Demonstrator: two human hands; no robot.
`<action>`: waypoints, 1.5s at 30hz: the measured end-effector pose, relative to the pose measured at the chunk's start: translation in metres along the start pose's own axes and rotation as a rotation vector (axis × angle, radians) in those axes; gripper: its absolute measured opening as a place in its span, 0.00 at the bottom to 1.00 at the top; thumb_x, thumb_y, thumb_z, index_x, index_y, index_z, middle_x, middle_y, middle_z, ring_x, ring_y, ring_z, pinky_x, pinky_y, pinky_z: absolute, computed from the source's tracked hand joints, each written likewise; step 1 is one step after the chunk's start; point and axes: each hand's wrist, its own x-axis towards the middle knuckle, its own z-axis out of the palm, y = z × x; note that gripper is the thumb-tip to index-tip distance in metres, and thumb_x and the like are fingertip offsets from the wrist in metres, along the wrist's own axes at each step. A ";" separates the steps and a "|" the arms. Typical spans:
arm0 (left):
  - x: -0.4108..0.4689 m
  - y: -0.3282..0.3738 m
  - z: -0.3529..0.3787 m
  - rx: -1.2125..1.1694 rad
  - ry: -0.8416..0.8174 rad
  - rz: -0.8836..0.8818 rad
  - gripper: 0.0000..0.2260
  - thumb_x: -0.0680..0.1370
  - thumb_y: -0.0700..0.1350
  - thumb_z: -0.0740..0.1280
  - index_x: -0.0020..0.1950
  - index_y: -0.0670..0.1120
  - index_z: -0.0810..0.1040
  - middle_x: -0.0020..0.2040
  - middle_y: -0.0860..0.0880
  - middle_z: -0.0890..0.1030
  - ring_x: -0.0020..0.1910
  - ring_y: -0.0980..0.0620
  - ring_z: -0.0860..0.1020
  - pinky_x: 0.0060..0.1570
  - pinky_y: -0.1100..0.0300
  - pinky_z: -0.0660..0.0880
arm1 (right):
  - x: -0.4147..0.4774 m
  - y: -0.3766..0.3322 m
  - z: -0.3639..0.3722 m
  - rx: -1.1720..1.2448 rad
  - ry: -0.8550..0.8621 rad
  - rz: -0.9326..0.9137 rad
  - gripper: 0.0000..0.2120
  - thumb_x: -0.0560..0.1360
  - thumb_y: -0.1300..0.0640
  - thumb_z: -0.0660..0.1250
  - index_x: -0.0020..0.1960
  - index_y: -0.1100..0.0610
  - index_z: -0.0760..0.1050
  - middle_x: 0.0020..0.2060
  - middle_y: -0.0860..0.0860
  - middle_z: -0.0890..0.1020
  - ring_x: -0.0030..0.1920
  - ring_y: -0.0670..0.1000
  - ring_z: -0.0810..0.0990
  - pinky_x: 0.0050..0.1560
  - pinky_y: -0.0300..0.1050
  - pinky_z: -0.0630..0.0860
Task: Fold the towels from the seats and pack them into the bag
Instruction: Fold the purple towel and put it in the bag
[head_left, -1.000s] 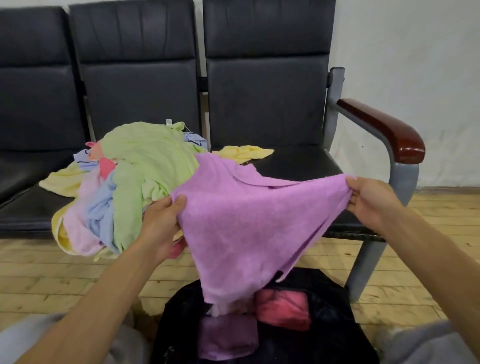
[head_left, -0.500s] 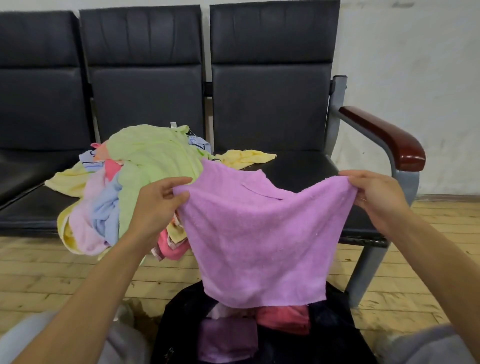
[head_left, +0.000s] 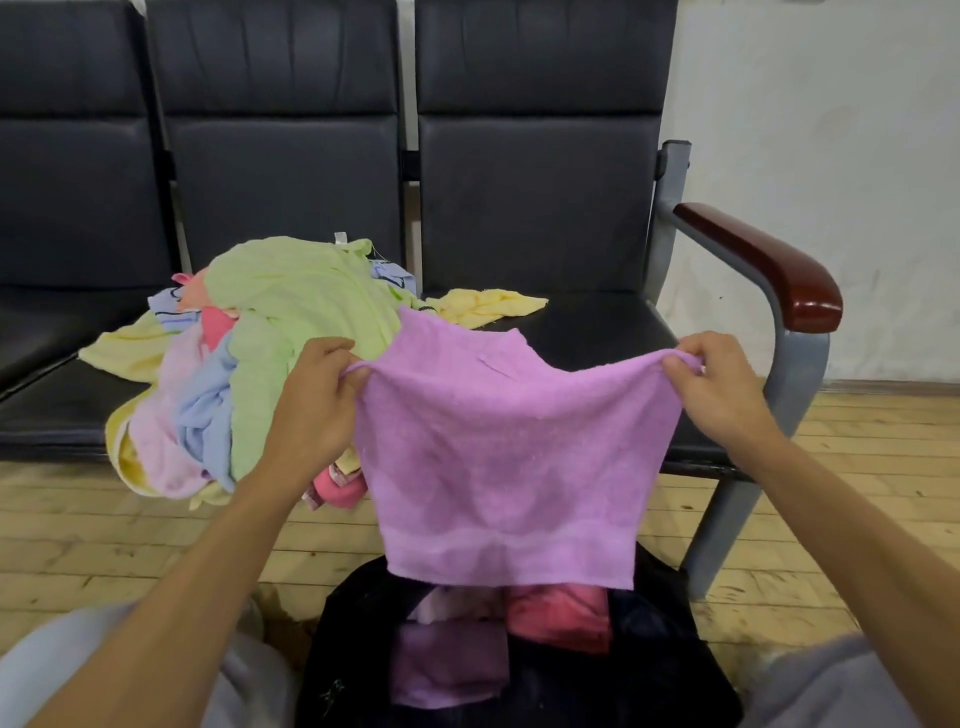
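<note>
Purple towel, pinched by left hand and right hand, perhaps half-hides bag.

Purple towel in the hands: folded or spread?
Spread: the purple towel hangs stretched out between left hand and right hand, each pinching a top corner.

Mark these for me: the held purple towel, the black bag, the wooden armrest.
purple towel (head_left: 509, 457), head view, middle of the hanging cloth.
black bag (head_left: 660, 670), head view, right side wall.
wooden armrest (head_left: 763, 265), head view, top of the red-brown pad.
</note>
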 end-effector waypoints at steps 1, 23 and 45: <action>-0.001 0.003 0.000 -0.025 -0.009 -0.016 0.08 0.82 0.40 0.60 0.52 0.40 0.79 0.56 0.44 0.77 0.56 0.45 0.74 0.47 0.65 0.66 | -0.003 -0.003 0.003 0.083 -0.041 0.035 0.05 0.82 0.56 0.60 0.50 0.57 0.71 0.44 0.49 0.74 0.43 0.47 0.74 0.40 0.37 0.68; -0.010 0.037 -0.010 -1.128 -0.264 -0.482 0.10 0.82 0.44 0.61 0.45 0.44 0.79 0.36 0.50 0.82 0.34 0.56 0.80 0.33 0.65 0.77 | -0.003 -0.011 -0.015 0.501 -0.431 0.252 0.13 0.82 0.57 0.60 0.47 0.53 0.83 0.48 0.53 0.83 0.50 0.53 0.81 0.45 0.45 0.75; 0.003 0.007 -0.013 -0.185 0.168 -0.073 0.06 0.79 0.41 0.65 0.50 0.44 0.82 0.37 0.53 0.78 0.36 0.63 0.72 0.35 0.73 0.64 | 0.004 0.004 -0.009 -0.180 -0.028 0.002 0.13 0.84 0.55 0.54 0.59 0.60 0.74 0.53 0.57 0.78 0.48 0.50 0.71 0.49 0.44 0.67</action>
